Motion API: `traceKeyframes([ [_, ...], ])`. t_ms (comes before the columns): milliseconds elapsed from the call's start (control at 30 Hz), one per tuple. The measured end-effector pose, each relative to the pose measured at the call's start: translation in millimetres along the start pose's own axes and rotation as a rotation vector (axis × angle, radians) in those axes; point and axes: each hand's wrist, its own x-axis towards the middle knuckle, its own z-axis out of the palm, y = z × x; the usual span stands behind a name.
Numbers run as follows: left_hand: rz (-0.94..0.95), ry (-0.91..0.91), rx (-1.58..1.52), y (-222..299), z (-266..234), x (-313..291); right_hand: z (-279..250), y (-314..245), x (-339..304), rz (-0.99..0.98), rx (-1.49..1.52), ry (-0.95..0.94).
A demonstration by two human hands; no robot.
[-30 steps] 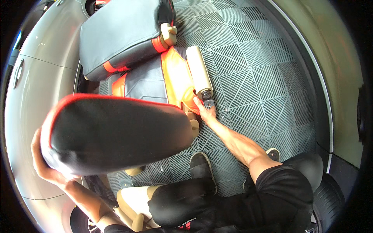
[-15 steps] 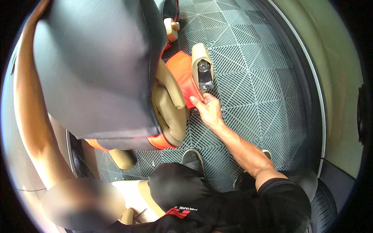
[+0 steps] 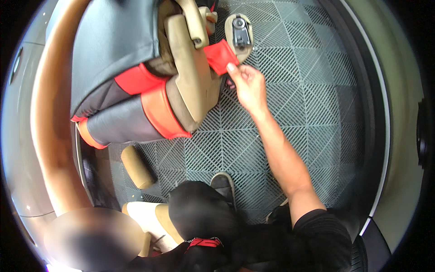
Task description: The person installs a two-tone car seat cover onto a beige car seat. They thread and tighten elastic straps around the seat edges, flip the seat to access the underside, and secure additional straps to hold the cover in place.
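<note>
My right hand (image 3: pixel 247 86) is closed on the corner of a red fabric flap (image 3: pixel 221 56), pinching it between thumb and fingers. The flap stretches out from the side of a car seat (image 3: pixel 124 54) with a black cover, beside its beige plastic side panel (image 3: pixel 192 81). Just beyond my fingertips stands a beige oval plastic piece (image 3: pixel 234 17) with a black latch-like metal fitting (image 3: pixel 241 35) in it. Red and orange trim bands (image 3: pixel 156 106) run across the lower cushion. My left hand does not show.
A beige cylindrical cushion-like piece (image 3: pixel 137 167) lies at the lower left. Ribbed grey matting (image 3: pixel 290 109) covers the floor, with a dark sill (image 3: pixel 369 109) along the right. A glossy brown curved edge (image 3: pixel 43 113) borders the left. My shoe (image 3: pixel 223 186) stands on the matting.
The seat shows from another angle: its black back covers less, and more beige side panel and red-trimmed cushion show. My right hand keeps hold of the red flap, now higher in the picture.
</note>
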Motion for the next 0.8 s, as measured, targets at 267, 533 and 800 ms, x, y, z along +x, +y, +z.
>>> traceKeyframes([
  [267, -0.161, -0.12, -0.226, -72.7, 38.0, 21.4, 27.4, -13.0, 46.5, -0.044, 0.002, -0.148],
  [533, -0.13, -0.569, -0.43, 53.7, 10.3, -56.7, 15.7, -6.1, 80.3, -0.16, -0.031, -0.105],
  [800, -0.159, -0.217, -0.08, 57.2, 39.0, -86.6, 17.2, -75.9, 54.7, -0.285, 0.016, -0.175],
])
